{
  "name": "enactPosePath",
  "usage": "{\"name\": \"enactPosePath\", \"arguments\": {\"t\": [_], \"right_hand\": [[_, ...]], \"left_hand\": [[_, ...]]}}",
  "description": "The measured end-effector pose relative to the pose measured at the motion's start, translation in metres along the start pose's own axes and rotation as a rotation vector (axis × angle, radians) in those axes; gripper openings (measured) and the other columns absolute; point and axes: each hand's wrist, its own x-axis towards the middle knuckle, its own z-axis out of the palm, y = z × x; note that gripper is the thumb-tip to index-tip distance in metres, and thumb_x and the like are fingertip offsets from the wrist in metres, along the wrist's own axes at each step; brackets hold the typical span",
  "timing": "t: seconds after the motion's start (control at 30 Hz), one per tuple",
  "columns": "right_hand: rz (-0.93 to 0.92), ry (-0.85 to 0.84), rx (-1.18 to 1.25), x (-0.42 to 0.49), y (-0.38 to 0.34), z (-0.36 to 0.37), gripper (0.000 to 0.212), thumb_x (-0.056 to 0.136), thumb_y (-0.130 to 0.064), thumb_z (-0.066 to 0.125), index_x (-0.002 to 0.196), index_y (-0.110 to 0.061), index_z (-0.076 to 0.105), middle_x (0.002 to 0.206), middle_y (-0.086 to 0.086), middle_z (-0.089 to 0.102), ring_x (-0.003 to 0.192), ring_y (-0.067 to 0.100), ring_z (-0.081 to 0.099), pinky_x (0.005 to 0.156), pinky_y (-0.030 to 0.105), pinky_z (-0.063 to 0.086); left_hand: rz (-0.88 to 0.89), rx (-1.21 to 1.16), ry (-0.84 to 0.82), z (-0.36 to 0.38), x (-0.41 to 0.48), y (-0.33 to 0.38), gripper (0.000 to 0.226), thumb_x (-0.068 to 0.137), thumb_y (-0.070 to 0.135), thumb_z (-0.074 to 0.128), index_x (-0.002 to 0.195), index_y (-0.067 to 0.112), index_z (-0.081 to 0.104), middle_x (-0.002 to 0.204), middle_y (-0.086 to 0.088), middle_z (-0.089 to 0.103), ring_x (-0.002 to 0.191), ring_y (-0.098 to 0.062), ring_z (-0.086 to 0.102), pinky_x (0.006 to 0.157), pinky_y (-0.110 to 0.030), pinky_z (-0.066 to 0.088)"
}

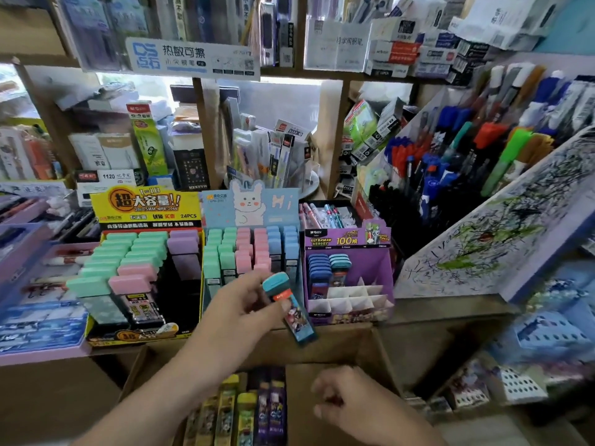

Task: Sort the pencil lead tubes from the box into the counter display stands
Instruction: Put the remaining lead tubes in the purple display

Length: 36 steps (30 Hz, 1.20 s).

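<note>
Right hand over box, fingers curled, hold unclear | left hand raised, fingers pinching tube

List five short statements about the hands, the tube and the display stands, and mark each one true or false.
1. The left hand holds a teal-capped tube. True.
2. The purple stand is filled to its front row. False: its front cells are empty, and tubes stand only at the back.
3. The middle stand has a rabbit on its header. True.
4. The box holds only pink-capped tubes. False: yellow and purple caps show there.
5. The yellow stand holds green, pink and purple caps. True.
</note>
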Motion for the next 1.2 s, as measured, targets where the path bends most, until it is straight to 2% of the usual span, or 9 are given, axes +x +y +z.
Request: {"name": "enactPosePath", "arguments": {"t": [0.17, 0.27, 0.3, 0.4, 0.57, 0.67, 0.83, 1.07, 1.2], "right_hand": [[-0.015, -0.018, 0.059, -0.002, 0.002, -0.003, 0.031, 0.087, -0.05, 0.072, 0.116, -0.039, 0.067, 0.107, -0.02, 0.061, 0.096, -0.006, 0.06, 0.087, 0.019, 0.049], [-0.012, -0.042, 0.071, -0.003, 0.001, -0.006, 0.032, 0.09, -0.049, 0.071, 0.119, -0.037, 0.066, 0.11, -0.018, 0.062, 0.101, -0.003, 0.061, 0.094, 0.025, 0.051], [-0.011, -0.05, 0.072, -0.004, 0.001, -0.006, 0.032, 0.09, -0.048, 0.071, 0.12, -0.037, 0.066, 0.109, -0.018, 0.062, 0.101, -0.002, 0.061, 0.096, 0.027, 0.051], [-0.011, -0.052, 0.079, -0.007, 0.0, -0.007, 0.033, 0.092, -0.045, 0.07, 0.123, -0.035, 0.066, 0.106, -0.02, 0.06, 0.103, -0.001, 0.06, 0.099, 0.029, 0.051], [-0.026, -0.046, 0.085, -0.009, 0.001, -0.007, 0.034, 0.092, -0.045, 0.07, 0.125, -0.036, 0.065, 0.104, -0.023, 0.057, 0.104, -0.001, 0.059, 0.099, 0.029, 0.049], [-0.038, -0.047, 0.084, -0.009, 0.001, -0.008, 0.034, 0.093, -0.044, 0.069, 0.126, -0.036, 0.065, 0.103, -0.023, 0.057, 0.103, -0.003, 0.058, 0.094, 0.027, 0.048], [-0.043, -0.051, 0.081, -0.009, 0.001, -0.007, 0.034, 0.093, -0.044, 0.069, 0.126, -0.038, 0.064, 0.103, -0.023, 0.057, 0.102, -0.004, 0.057, 0.094, 0.027, 0.048], [-0.044, -0.046, 0.073, -0.009, 0.002, -0.006, 0.032, 0.092, -0.047, 0.068, 0.123, -0.041, 0.064, 0.108, -0.023, 0.056, 0.102, -0.003, 0.057, 0.094, 0.029, 0.048], [-0.045, -0.033, 0.069, -0.009, 0.003, -0.004, 0.03, 0.092, -0.047, 0.068, 0.122, -0.044, 0.063, 0.107, -0.023, 0.054, 0.102, -0.003, 0.056, 0.089, 0.026, 0.045]], "left_hand": [[0.136, 0.209, -0.046, 0.013, 0.038, 0.028, 0.004, 0.098, 0.031, 0.066, 0.097, 0.031, 0.069, 0.083, 0.005, 0.073, 0.07, -0.005, 0.065, 0.058, -0.02, 0.049], [0.197, 0.321, -0.065, 0.021, 0.057, 0.04, 0.011, 0.1, 0.038, 0.061, 0.094, 0.032, 0.068, 0.082, 0.001, 0.073, 0.074, -0.02, 0.069, 0.069, -0.044, 0.057], [0.212, 0.35, -0.066, 0.023, 0.063, 0.043, 0.013, 0.101, 0.04, 0.06, 0.094, 0.032, 0.067, 0.08, 0.003, 0.072, 0.071, -0.019, 0.068, 0.068, -0.045, 0.056], [0.251, 0.41, -0.075, 0.031, 0.078, 0.046, 0.014, 0.101, 0.039, 0.06, 0.093, 0.031, 0.068, 0.076, 0.01, 0.067, 0.064, -0.007, 0.057, 0.06, -0.028, 0.045], [0.263, 0.492, -0.094, 0.042, 0.094, 0.046, 0.009, 0.098, 0.032, 0.067, 0.101, 0.026, 0.073, 0.088, 0.005, 0.07, 0.073, -0.008, 0.057, 0.066, -0.026, 0.044], [0.27, 0.508, -0.105, 0.045, 0.097, 0.043, 0.008, 0.096, 0.025, 0.07, 0.104, 0.026, 0.069, 0.086, 0.008, 0.067, 0.071, -0.002, 0.054, 0.065, -0.015, 0.042], [0.284, 0.585, -0.095, 0.047, 0.098, 0.036, 0.006, 0.097, 0.025, 0.068, 0.103, 0.023, 0.067, 0.085, 0.003, 0.066, 0.072, -0.007, 0.053, 0.065, -0.015, 0.041], [0.304, 0.627, -0.044, 0.051, 0.097, 0.033, 0.01, 0.098, 0.024, 0.066, 0.099, 0.018, 0.074, 0.078, 0.018, 0.061, 0.074, 0.014, 0.054, 0.065, -0.001, 0.039], [0.303, 0.62, -0.046, 0.052, 0.097, 0.032, 0.006, 0.096, 0.023, 0.069, 0.1, 0.027, 0.066, 0.081, 0.017, 0.061, 0.071, 0.006, 0.054, 0.065, -0.004, 0.041]]}}
